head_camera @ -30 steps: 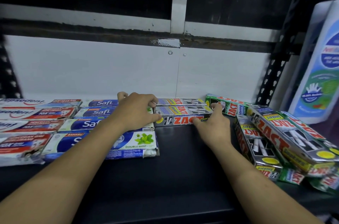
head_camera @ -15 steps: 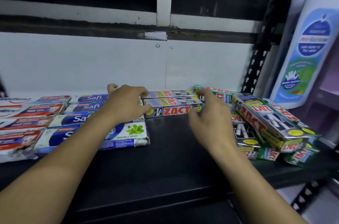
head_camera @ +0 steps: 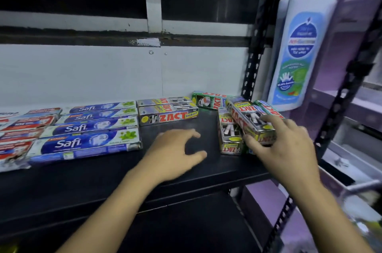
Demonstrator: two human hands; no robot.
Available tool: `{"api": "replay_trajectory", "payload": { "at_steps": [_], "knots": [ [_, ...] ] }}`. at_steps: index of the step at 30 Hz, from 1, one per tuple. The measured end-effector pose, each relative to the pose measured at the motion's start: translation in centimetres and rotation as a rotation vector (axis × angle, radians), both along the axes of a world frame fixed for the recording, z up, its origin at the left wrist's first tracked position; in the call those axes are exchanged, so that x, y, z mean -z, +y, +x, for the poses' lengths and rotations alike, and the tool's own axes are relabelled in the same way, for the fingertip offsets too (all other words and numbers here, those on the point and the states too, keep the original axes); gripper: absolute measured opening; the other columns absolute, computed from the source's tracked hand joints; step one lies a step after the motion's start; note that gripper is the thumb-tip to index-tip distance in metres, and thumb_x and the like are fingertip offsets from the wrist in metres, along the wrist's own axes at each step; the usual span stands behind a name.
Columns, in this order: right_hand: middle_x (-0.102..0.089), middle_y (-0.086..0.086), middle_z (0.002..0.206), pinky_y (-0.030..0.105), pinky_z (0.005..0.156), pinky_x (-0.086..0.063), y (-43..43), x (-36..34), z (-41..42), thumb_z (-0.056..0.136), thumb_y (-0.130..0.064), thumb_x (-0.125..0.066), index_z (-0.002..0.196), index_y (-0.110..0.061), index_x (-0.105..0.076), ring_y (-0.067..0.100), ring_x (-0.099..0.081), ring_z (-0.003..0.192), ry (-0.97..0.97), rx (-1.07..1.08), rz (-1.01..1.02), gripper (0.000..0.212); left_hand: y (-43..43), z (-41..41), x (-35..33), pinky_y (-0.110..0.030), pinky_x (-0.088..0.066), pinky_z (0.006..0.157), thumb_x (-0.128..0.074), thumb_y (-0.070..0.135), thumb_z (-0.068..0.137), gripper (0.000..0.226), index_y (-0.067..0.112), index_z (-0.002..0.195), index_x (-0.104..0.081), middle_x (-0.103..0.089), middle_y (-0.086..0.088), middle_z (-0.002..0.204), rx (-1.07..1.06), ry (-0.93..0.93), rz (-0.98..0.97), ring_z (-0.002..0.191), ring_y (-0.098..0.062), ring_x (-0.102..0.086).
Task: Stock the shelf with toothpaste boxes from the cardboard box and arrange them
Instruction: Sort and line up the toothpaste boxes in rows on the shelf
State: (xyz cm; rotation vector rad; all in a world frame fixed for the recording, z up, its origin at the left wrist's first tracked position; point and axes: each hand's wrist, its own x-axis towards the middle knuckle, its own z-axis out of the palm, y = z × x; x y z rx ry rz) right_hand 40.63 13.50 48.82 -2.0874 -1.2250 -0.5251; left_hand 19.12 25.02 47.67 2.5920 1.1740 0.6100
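Head view cuts off the red boxes point(head_camera: 20, 128) at left. Four Safi boxes point(head_camera: 68, 143) lie on the shelf point(head_camera: 103, 180). Right hand point(head_camera: 285, 149) grips a tilted Zact box point(head_camera: 244, 116); left hand point(head_camera: 171, 153) hovers loose, empty.

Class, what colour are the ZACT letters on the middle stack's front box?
Red, on the front ZACT box; head view.
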Motion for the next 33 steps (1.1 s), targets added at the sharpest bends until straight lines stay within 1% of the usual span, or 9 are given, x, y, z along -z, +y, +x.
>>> {"api": "replay_trajectory", "payload": {
  "at_steps": [3,10,12,15,19,22,26,29,33],
  "knots": [
    [-0.068,0.007,0.111,0.045,0.081,-0.05,0.0,0.4,0.1,0.075,-0.056,-0.066,0.124,-0.028,-0.063,0.037,-0.056,0.099,0.02,-0.031,0.027,0.056,-0.5,0.2,1.9,-0.035,-0.02,0.12,-0.045,0.07,0.088,0.06,0.039,0.139,-0.047,-0.032,0.018,0.156,-0.015,0.061,-0.051,0.146,-0.006,-0.022],
    [-0.068,0.004,0.117,0.04,0.087,-0.049,0.0,0.7,0.0,0.081,-0.041,-0.073,0.128,-0.021,-0.065,0.029,-0.06,0.108,0.104,-0.139,0.149,0.051,-0.9,-0.1,1.4,-0.036,-0.024,0.118,-0.047,0.073,0.085,0.062,0.039,0.136,-0.05,-0.037,0.02,0.153,-0.07,0.052,-0.094,0.145,-0.007,-0.024],
    [-0.071,0.0,0.111,0.036,0.086,-0.051,-0.4,0.5,-0.2,0.08,-0.039,-0.075,0.125,-0.023,-0.067,0.02,-0.064,0.1,0.198,-0.231,0.193,0.048,-1.1,-0.3,1.2,-0.036,-0.027,0.115,-0.051,0.073,0.084,0.062,0.04,0.136,-0.05,-0.041,0.018,0.151,-0.081,0.023,-0.109,0.144,-0.008,-0.028],
    [-0.07,-0.013,0.097,0.017,0.081,-0.049,-1.2,0.0,-0.5,0.079,-0.037,-0.078,0.122,-0.03,-0.068,-0.005,-0.063,0.082,0.426,-0.423,0.199,0.045,-1.7,-0.6,0.8,-0.037,-0.036,0.11,-0.061,0.074,0.077,0.075,0.043,0.142,-0.04,-0.044,0.012,0.149,-0.103,-0.141,-0.177,0.139,-0.013,-0.037],
    [-0.071,-0.014,0.112,0.008,0.088,-0.045,-2.7,-1.0,-0.9,0.079,-0.027,-0.08,0.123,-0.026,-0.068,-0.007,-0.064,0.102,0.562,-0.725,0.094,0.045,-2.2,-1.6,0.5,-0.039,-0.037,0.11,-0.075,0.069,0.067,0.082,0.049,0.137,-0.037,-0.045,0.012,0.146,-0.114,-0.483,-0.19,0.135,-0.012,-0.041],
    [-0.069,-0.017,0.117,0.019,0.1,-0.045,-3.3,-1.4,-1.1,0.08,-0.031,-0.078,0.124,-0.031,-0.066,-0.004,-0.061,0.112,0.498,-0.857,-0.027,0.046,-3.1,-2.7,0.6,-0.027,-0.042,0.104,-0.079,0.061,0.068,0.081,0.045,0.136,-0.041,-0.054,0.023,0.135,-0.075,-0.599,-0.13,0.122,0.002,-0.05],
    [-0.067,-0.018,0.119,0.019,0.1,-0.045,-2.5,-1.8,-1.8,0.08,-0.031,-0.078,0.123,-0.033,-0.065,-0.004,-0.059,0.113,0.401,-0.907,-0.107,0.045,-4.1,-5.0,0.5,-0.009,-0.041,0.091,-0.078,0.043,0.078,0.057,0.04,0.13,-0.054,-0.064,0.031,0.114,-0.067,-0.45,0.026,0.107,0.016,-0.054],
    [-0.062,-0.021,0.125,0.019,0.104,-0.041,-1.3,-1.9,-2.4,0.082,-0.031,-0.077,0.126,-0.033,-0.063,-0.006,-0.054,0.119,0.263,-0.908,-0.15,0.047,-3.9,-6.7,0.9,-0.013,-0.044,0.098,-0.078,0.024,0.082,0.037,0.033,0.117,-0.07,-0.066,0.024,0.118,-0.078,-0.459,0.105,0.109,0.013,-0.056],
    [-0.057,-0.016,0.135,0.024,0.109,-0.037,0.9,-2.8,-2.6,0.085,-0.028,-0.075,0.131,-0.033,-0.06,0.001,-0.049,0.126,0.037,-0.86,-0.185,0.049,-3.7,-8.1,1.5,-0.003,-0.032,0.102,-0.076,0.011,0.083,0.038,0.027,0.118,-0.072,-0.064,0.019,0.126,-0.086,-0.462,0.148,0.117,0.018,-0.05]
  ]
}}
